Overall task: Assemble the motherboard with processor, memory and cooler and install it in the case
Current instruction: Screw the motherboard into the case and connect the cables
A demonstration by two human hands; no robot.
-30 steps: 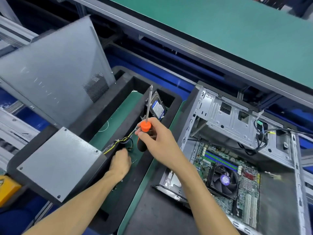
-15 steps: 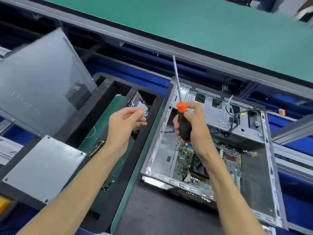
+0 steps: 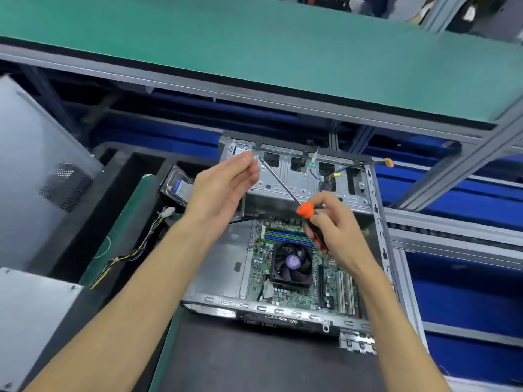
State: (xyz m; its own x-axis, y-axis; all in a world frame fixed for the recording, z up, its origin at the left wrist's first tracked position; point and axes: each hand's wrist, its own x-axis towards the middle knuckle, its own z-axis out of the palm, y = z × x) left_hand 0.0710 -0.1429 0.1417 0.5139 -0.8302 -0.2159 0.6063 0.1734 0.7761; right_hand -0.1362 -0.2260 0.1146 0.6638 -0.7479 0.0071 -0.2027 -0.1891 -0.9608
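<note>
The open grey case [image 3: 297, 172] lies on its side on the black mat. Inside it sits the green motherboard [image 3: 285, 298] with a black cooler fan [image 3: 293, 263] and blue and green memory slots [image 3: 285, 236]. My right hand [image 3: 336, 224] grips the orange-and-black handle of a screwdriver [image 3: 278, 181], its shaft slanting up and left over the case. My left hand [image 3: 220, 190] is raised with thumb and fingertips pinched together at the screwdriver's tip, apparently on a small screw that is too small to make out.
A black foam tray [image 3: 133, 165] on the left holds a hard drive [image 3: 177, 186] and yellow-black cables [image 3: 133, 251]. A grey side panel [image 3: 36, 171] leans at the far left, above a grey metal box [image 3: 31, 315]. A green-topped shelf [image 3: 254, 43] runs overhead behind the case.
My left hand rose from the tray, fingers pinched, and came up to the screwdriver tip. My right hand carried the screwdriver over the case and tilted its shaft to the left.
</note>
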